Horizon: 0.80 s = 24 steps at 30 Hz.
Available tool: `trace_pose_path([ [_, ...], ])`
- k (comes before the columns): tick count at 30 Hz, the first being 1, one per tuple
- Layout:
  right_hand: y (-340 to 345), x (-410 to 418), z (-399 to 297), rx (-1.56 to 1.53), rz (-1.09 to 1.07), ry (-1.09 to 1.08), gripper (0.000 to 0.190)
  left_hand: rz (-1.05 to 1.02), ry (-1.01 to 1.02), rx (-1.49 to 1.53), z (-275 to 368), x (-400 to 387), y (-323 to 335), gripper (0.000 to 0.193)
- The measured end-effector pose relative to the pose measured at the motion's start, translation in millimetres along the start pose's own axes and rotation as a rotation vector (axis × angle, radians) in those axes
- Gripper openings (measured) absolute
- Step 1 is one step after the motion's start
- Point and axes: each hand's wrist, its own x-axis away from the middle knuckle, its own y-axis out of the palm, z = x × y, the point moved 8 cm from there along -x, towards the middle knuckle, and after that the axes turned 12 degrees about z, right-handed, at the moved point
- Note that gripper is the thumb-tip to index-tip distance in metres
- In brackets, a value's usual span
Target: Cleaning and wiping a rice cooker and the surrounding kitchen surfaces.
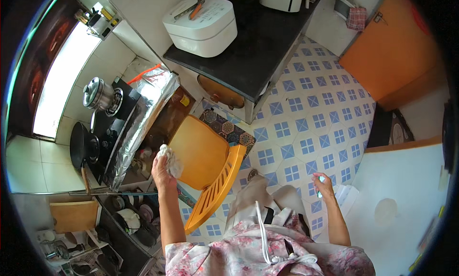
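My left hand (163,172) is closed around a crumpled whitish cloth (170,161), held up beside the yellow seat of a chair (200,150). Over the tiled floor on the right, my right hand (323,185) has its fingers curled around a small green and white object (320,187), too small to name. The chair's slatted back (218,190) is nearest to me, between my left forearm and my legs.
A gas hob with a lidded steel pot (98,93) and a black wok (79,145) is at the left, its front edge foil-covered (134,139). Ahead, a black counter (258,43) bears a white rice cooker (200,28). An orange door (391,50) stands at upper right.
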Motion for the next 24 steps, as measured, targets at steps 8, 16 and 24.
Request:
trace_pose_path([
  [8,26.3,-77.1,-129.6,0.254,-0.093,-0.49,0.026,0.099,0.008,-0.022,-17.6,-40.0,104.7,0.029],
  [16,52.9,-121.7,-327.1,0.479,-0.216,-1.053,0.049,0.172,0.019,0.035,-48.2,-47.0,168.8,0.028],
  [24,146.4,-120.0,-487.8,0.564,-0.298,-1.584,0.058,0.26,-0.046,0.062,-72.0,-48.5,217.6,0.027],
])
